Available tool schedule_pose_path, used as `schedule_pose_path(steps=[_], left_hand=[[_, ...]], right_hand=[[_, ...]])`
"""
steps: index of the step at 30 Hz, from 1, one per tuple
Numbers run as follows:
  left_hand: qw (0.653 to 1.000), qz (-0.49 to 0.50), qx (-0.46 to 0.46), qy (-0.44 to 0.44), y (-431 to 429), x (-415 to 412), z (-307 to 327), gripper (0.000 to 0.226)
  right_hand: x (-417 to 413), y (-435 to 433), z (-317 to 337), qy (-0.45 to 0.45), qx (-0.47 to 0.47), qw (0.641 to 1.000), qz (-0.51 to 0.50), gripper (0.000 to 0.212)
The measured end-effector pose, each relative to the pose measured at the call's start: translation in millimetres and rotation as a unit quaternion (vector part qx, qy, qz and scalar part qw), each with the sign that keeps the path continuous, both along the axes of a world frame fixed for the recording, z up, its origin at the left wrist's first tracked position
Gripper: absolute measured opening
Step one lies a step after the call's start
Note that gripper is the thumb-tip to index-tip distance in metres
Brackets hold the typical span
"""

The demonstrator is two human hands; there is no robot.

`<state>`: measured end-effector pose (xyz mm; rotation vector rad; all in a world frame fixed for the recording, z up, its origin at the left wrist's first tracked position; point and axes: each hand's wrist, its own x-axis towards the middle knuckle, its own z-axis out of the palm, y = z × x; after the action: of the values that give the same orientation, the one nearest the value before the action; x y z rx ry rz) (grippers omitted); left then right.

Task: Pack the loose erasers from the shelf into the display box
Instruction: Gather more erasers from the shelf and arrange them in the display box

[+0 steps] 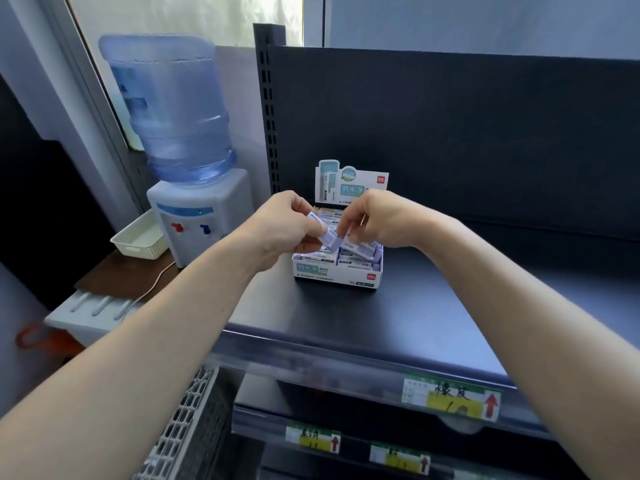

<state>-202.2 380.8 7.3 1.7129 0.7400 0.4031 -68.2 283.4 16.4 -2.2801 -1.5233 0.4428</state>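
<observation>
A white display box (337, 273) with an upright printed back card stands on the dark shelf (433, 306). Rows of wrapped erasers (356, 259) lie inside it. My left hand (287, 230) grips a pale blue-and-white eraser (327, 237) just above the box's left side. My right hand (377, 220) hovers over the box's middle, its fingertips pinching the right end of that same eraser. Both hands hide much of the box's inside.
A water dispenser (197, 216) with a blue bottle stands left of the shelf upright, beside a white basket (138, 240). Price labels (450, 398) run along the shelf's front edge. A white mesh basket (194, 427) sits at lower left.
</observation>
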Motion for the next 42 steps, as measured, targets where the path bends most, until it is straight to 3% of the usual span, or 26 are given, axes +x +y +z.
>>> schedule_pose_path(steps=[9, 19, 28, 36, 42], left_hand=[[1.0, 0.001, 0.01, 0.026, -10.9, 5.8, 6.7, 0.018], [0.996, 0.026, 0.02, 0.079, -28.5, 19.2, 3.0, 0.018], [0.993, 0.065, 0.058, 0.073, -38.1, 25.1, -4.8, 0.024], [0.973, 0.065, 0.164, 0.148, -41.3, 26.0, -7.7, 0.023], [0.976, 0.106, 0.146, 0.121, -33.5, 24.8, -4.8, 0.015]], right_hand=[[8.1, 0.0, 3.3, -0.045, -0.039, 0.998, 0.022, 0.02], [31.6, -18.1, 11.3, -0.007, 0.06, 0.998, -0.006, 0.018], [39.7, -29.3, 12.0, -0.005, 0.082, 0.997, 0.0, 0.014], [45.1, -30.2, 9.5, -0.007, 0.091, 0.996, 0.002, 0.015], [51.7, -27.0, 9.6, -0.014, 0.108, 0.994, 0.011, 0.015]])
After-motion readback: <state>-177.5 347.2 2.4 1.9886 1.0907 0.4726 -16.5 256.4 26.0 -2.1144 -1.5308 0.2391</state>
